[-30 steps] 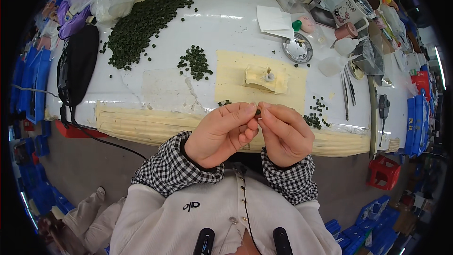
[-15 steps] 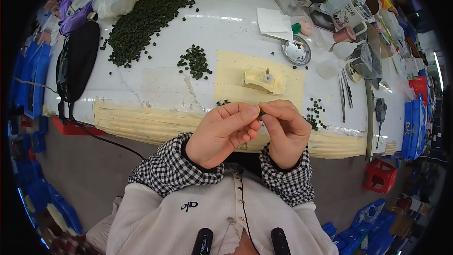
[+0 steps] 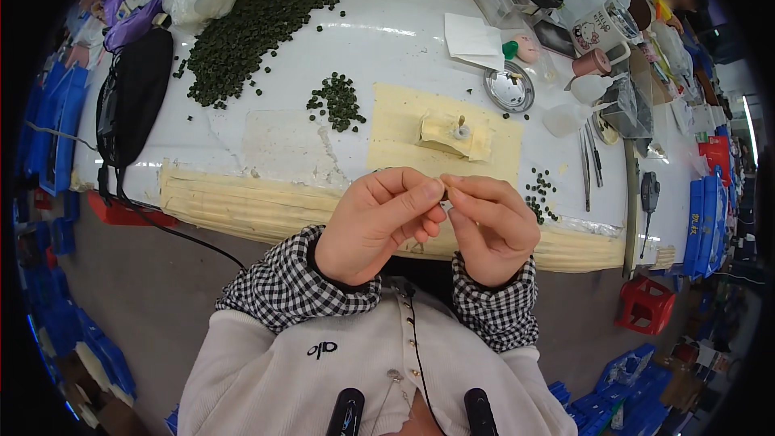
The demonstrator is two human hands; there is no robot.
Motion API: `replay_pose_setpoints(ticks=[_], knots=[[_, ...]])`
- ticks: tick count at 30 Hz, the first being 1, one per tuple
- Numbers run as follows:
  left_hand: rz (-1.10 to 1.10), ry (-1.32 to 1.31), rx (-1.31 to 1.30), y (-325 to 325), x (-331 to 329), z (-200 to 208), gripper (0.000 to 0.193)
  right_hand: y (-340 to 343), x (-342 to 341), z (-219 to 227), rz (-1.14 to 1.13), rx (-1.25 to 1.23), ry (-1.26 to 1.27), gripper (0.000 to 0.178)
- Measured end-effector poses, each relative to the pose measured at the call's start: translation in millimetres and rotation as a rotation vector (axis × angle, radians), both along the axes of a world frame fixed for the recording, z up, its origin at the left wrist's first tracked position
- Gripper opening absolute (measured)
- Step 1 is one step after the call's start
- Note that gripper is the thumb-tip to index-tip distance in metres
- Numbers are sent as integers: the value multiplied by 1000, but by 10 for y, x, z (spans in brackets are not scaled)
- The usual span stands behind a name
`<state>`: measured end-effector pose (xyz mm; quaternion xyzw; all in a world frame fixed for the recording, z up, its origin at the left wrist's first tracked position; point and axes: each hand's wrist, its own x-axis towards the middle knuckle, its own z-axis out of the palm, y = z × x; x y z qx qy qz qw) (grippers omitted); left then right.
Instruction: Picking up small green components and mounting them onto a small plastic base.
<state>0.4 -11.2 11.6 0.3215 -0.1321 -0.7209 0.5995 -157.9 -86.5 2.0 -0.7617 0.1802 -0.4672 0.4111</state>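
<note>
a tiny dark piece (image 3: pixel 445 188) sits pinched between the fingertips of the left hand (image 3: pixel 375 222) and right hand (image 3: pixel 491 226), both closed on it, above the white worktop (image 3: pixel 282 125) edge, near scattered green pellets (image 3: pixel 335 101).

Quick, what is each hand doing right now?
Left hand: fingers pinched shut on a small dark piece.
Right hand: fingertips pinched on the same small dark piece, meeting the left hand above the table edge.

Cream sweater, black-white checked cuffs (image 3: pixel 300 289)
</note>
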Motion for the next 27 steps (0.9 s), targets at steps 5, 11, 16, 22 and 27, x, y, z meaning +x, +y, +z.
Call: replay_pose_setpoints(ticks=[5,11,16,22,27], knots=[[153,-320,-216,13,-68,-26,11,42,20,-43,-13,263,-87,23],[258,-539,-336,26,-107,-114,14,65,19,-20,-56,182,-42,21],[258,-720,-467,13,-65,-142,20,87,15,-8,-59,254,-86,20],[244,-681,-477,6,-39,-137,19,85,-2,-37,-27,251,-101,22],[154,-514,-415,11,13,-113,16,48,-41,-7,37,262,-59,23]])
